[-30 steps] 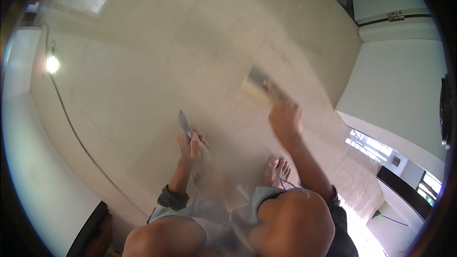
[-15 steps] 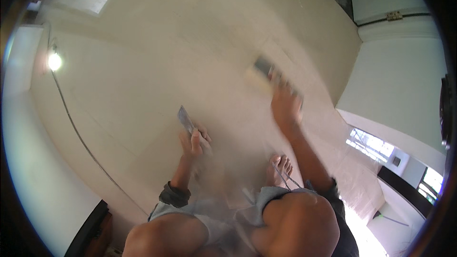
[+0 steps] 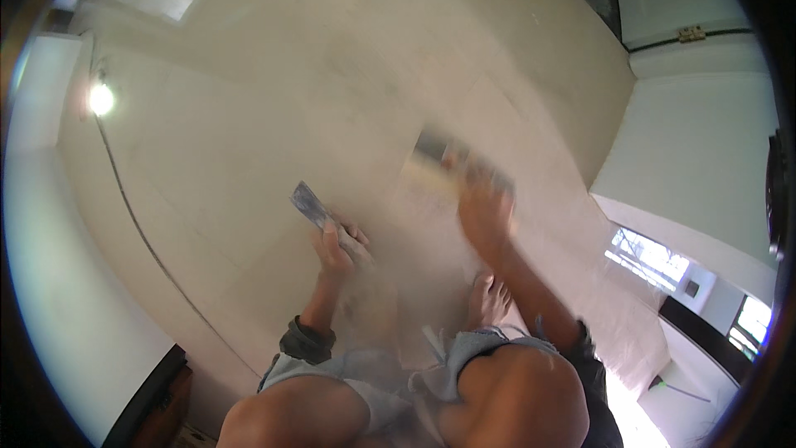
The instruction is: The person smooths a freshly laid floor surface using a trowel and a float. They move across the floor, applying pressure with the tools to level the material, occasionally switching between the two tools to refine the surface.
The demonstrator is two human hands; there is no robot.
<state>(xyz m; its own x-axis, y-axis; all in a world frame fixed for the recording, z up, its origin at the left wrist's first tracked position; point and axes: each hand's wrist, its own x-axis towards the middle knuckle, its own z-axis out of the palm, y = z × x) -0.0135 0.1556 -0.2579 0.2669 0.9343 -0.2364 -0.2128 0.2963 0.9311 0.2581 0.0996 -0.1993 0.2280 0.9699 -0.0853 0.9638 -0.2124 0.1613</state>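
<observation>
My left hand (image 3: 333, 250) is closed round a putty knife (image 3: 310, 204), its grey blade pointing up and to the left above the pale, dusty surface (image 3: 274, 124). Farther out and to the right, my right hand (image 3: 485, 209) grips a flat, dark rectangular tool (image 3: 434, 148) with a tan lower edge. Motion smears this tool, so its exact kind is unclear; it lies against or very close to the surface. Both tools are apart from each other.
My bare foot (image 3: 491, 300) rests below my right hand, between bent knees. A lit bulb (image 3: 101, 99) hangs on a dark cord (image 3: 143, 236) along the left. White panels (image 3: 701, 129) stand at the right, and a dark-edged brown object (image 3: 157, 394) sits at lower left.
My right hand and its flat tool have moved left and nearer to me. The putty knife in my left hand has tilted slightly more to the left.
</observation>
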